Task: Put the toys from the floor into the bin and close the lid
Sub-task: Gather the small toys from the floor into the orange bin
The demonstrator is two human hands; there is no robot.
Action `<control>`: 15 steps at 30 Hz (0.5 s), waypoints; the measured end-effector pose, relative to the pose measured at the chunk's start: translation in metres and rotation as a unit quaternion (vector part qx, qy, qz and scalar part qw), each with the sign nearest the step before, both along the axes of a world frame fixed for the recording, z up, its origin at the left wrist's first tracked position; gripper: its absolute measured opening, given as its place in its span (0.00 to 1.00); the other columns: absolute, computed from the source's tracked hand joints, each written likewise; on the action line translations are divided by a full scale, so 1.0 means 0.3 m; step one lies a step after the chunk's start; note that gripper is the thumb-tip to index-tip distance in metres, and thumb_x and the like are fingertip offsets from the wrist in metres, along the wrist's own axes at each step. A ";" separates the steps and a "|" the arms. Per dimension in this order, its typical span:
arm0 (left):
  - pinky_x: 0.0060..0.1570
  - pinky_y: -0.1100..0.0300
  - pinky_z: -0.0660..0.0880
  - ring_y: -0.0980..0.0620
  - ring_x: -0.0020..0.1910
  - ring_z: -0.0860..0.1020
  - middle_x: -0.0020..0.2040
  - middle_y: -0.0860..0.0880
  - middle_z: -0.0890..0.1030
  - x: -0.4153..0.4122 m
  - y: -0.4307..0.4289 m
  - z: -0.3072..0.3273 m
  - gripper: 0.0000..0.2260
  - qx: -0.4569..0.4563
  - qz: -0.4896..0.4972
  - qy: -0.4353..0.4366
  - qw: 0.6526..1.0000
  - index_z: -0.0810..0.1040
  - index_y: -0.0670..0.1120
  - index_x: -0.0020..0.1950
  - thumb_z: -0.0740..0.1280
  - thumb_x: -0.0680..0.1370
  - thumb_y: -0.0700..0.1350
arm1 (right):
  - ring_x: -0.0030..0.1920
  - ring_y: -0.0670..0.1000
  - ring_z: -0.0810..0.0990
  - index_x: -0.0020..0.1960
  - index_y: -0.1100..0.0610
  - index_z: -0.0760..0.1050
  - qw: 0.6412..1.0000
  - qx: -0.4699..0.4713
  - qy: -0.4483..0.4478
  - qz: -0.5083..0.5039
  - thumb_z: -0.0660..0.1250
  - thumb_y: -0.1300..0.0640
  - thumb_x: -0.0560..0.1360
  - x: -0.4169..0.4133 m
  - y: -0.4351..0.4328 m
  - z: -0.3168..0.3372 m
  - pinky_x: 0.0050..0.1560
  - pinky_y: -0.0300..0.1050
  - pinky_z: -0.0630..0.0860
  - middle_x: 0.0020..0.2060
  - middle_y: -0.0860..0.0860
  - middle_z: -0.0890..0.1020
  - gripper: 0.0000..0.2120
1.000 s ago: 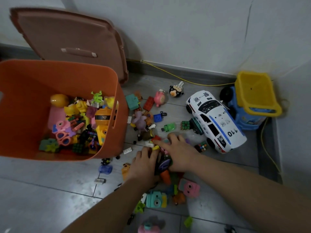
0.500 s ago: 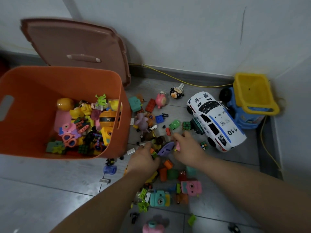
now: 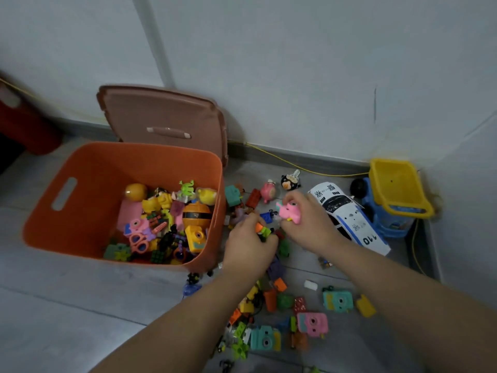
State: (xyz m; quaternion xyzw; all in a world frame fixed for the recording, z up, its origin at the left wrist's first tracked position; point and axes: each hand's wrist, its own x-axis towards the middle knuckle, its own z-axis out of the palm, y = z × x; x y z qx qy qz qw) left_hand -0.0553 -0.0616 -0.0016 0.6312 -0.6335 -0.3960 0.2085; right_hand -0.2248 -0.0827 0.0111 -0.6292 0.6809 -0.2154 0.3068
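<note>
An orange bin (image 3: 80,230) stands open on the floor at the left, partly filled with small toys. Its brown lid (image 3: 164,122) leans upright against the wall behind it. My left hand (image 3: 250,249) grips a clump of small toys, green and orange pieces showing at its fingers, just right of the bin's wall. My right hand (image 3: 309,224) holds a pink toy (image 3: 289,212) lifted off the floor. Several small toys (image 3: 312,323) lie scattered below my hands.
A white police car (image 3: 352,219) lies right of my hands. Beyond it stands a blue and yellow dump truck (image 3: 395,195) in the corner. A yellow cord (image 3: 295,164) runs along the baseboard. Something red (image 3: 24,127) sits at far left.
Both hands rose from the pile with toys gripped and shifted toward the bin. The camera tilted up, so the bin and lid sit lower in view.
</note>
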 end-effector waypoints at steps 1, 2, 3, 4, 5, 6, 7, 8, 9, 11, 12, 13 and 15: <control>0.35 0.55 0.70 0.46 0.41 0.77 0.42 0.51 0.77 0.002 -0.012 0.033 0.07 -0.011 0.008 0.007 1.000 0.71 0.57 0.47 0.67 0.72 0.53 | 0.48 0.52 0.73 0.52 0.42 0.69 1.000 -0.020 -0.003 -0.006 0.68 0.51 0.66 0.010 -0.026 0.041 0.40 0.40 0.65 0.50 0.50 0.73 0.16; 0.36 0.54 0.73 0.47 0.41 0.78 0.43 0.51 0.77 0.005 -0.025 0.069 0.07 -0.019 0.014 0.014 1.000 0.71 0.57 0.47 0.66 0.71 0.54 | 0.48 0.52 0.74 0.52 0.43 0.70 0.999 -0.036 -0.005 -0.011 0.68 0.51 0.65 0.018 -0.054 0.080 0.40 0.40 0.65 0.50 0.51 0.74 0.16; 0.38 0.53 0.75 0.48 0.41 0.78 0.43 0.52 0.78 0.003 -0.035 0.097 0.07 -0.022 0.018 0.022 0.999 0.71 0.57 0.46 0.65 0.70 0.54 | 0.47 0.51 0.74 0.52 0.43 0.70 0.999 -0.047 -0.006 -0.015 0.69 0.53 0.66 0.021 -0.075 0.110 0.40 0.38 0.65 0.50 0.51 0.74 0.16; 0.39 0.51 0.77 0.49 0.41 0.79 0.42 0.52 0.79 0.010 -0.050 0.123 0.08 -0.028 0.026 0.033 0.999 0.70 0.57 0.45 0.64 0.69 0.55 | 0.47 0.50 0.73 0.51 0.43 0.69 0.998 -0.057 -0.008 -0.014 0.71 0.55 0.66 0.032 -0.100 0.149 0.39 0.34 0.64 0.50 0.50 0.74 0.17; 0.39 0.50 0.78 0.49 0.40 0.79 0.41 0.52 0.79 0.024 -0.061 0.143 0.08 -0.032 0.036 0.045 0.998 0.70 0.57 0.44 0.64 0.68 0.56 | 0.46 0.48 0.72 0.51 0.43 0.69 0.998 -0.067 -0.010 -0.013 0.72 0.57 0.66 0.045 -0.120 0.182 0.38 0.30 0.63 0.50 0.50 0.73 0.19; 0.38 0.49 0.78 0.48 0.40 0.80 0.41 0.51 0.80 0.043 -0.078 0.165 0.08 -0.036 0.049 0.058 0.996 0.70 0.57 0.44 0.63 0.67 0.56 | 0.46 0.48 0.72 0.51 0.43 0.69 0.997 -0.078 -0.013 -0.008 0.73 0.58 0.66 0.066 -0.144 0.220 0.37 0.29 0.62 0.49 0.49 0.73 0.20; 0.38 0.48 0.78 0.47 0.39 0.80 0.41 0.51 0.80 0.057 -0.092 0.182 0.09 -0.037 0.057 0.068 0.995 0.70 0.58 0.44 0.64 0.67 0.57 | 0.45 0.48 0.72 0.51 0.43 0.69 0.996 -0.087 -0.018 -0.005 0.73 0.59 0.66 0.083 -0.162 0.248 0.37 0.30 0.62 0.49 0.49 0.73 0.20; 0.38 0.47 0.79 0.47 0.39 0.80 0.41 0.51 0.81 0.078 -0.110 0.196 0.09 -0.040 0.068 0.078 0.994 0.70 0.59 0.45 0.64 0.67 0.58 | 0.45 0.48 0.73 0.51 0.43 0.69 0.995 -0.095 -0.023 0.002 0.72 0.59 0.67 0.108 -0.183 0.274 0.37 0.31 0.63 0.49 0.50 0.73 0.19; 0.38 0.47 0.79 0.47 0.39 0.80 0.41 0.50 0.81 0.103 -0.127 0.220 0.09 -0.045 0.082 0.084 0.992 0.70 0.59 0.45 0.64 0.67 0.58 | 0.44 0.47 0.73 0.51 0.43 0.69 0.994 -0.102 -0.026 0.015 0.72 0.59 0.68 0.139 -0.205 0.300 0.37 0.30 0.63 0.49 0.50 0.73 0.19; 0.37 0.51 0.77 0.50 0.38 0.79 0.38 0.50 0.80 0.158 -0.166 0.259 0.07 -0.066 0.110 0.076 0.989 0.72 0.57 0.45 0.65 0.69 0.54 | 0.44 0.42 0.72 0.51 0.43 0.68 0.992 -0.112 -0.033 0.040 0.72 0.59 0.68 0.204 -0.248 0.345 0.37 0.28 0.63 0.49 0.51 0.73 0.19; 0.35 0.54 0.76 0.51 0.36 0.78 0.37 0.50 0.79 0.191 -0.185 0.278 0.05 -0.078 0.129 0.073 0.986 0.73 0.56 0.44 0.66 0.70 0.52 | 0.44 0.41 0.72 0.51 0.43 0.68 0.991 -0.117 -0.036 0.054 0.72 0.59 0.68 0.244 -0.271 0.365 0.37 0.28 0.63 0.49 0.51 0.73 0.19; 0.33 0.55 0.74 0.51 0.35 0.78 0.36 0.50 0.79 0.229 -0.204 0.290 0.04 -0.083 0.151 0.070 0.982 0.74 0.55 0.44 0.66 0.70 0.51 | 0.45 0.43 0.73 0.52 0.43 0.69 0.990 -0.120 -0.041 0.066 0.72 0.58 0.69 0.285 -0.292 0.382 0.37 0.29 0.63 0.50 0.51 0.73 0.18; 0.32 0.56 0.74 0.50 0.34 0.79 0.37 0.50 0.80 0.315 -0.241 0.300 0.05 -0.082 0.194 0.060 0.976 0.75 0.55 0.44 0.66 0.70 0.52 | 0.46 0.47 0.73 0.53 0.46 0.70 0.986 -0.132 -0.052 0.090 0.73 0.57 0.69 0.383 -0.333 0.401 0.39 0.29 0.63 0.50 0.50 0.74 0.18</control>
